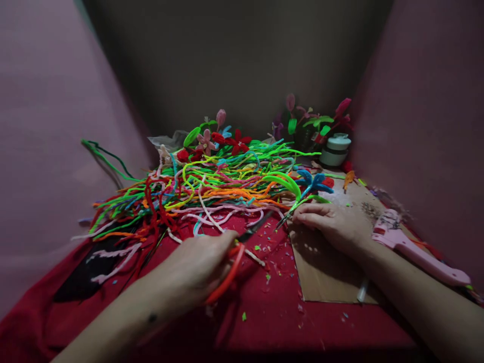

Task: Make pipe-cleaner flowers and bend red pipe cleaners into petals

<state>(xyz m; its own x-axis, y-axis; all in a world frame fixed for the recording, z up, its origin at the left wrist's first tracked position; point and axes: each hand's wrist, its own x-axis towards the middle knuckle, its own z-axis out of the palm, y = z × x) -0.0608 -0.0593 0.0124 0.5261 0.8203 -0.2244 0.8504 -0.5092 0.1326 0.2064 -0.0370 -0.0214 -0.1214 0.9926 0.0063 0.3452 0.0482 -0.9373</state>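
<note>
My left hand [198,264] is closed around the red handles of a pair of scissors [242,252], whose dark blades point up and right toward the other hand. My right hand [333,224] rests on a piece of brown cardboard [328,272], its fingers pinched on the green stem of a blue pipe-cleaner flower [313,184]. The stem's lower end lies near the scissor tips. A large heap of multicoloured pipe cleaners [204,189] lies just beyond both hands on the red cloth [272,317].
A pink glue gun [412,249] lies at the right on the cardboard. Finished pipe-cleaner flowers [227,138] stand behind the heap, more by a white jar [335,149] at back right. Small cuttings dot the cloth. Pink walls close in on both sides.
</note>
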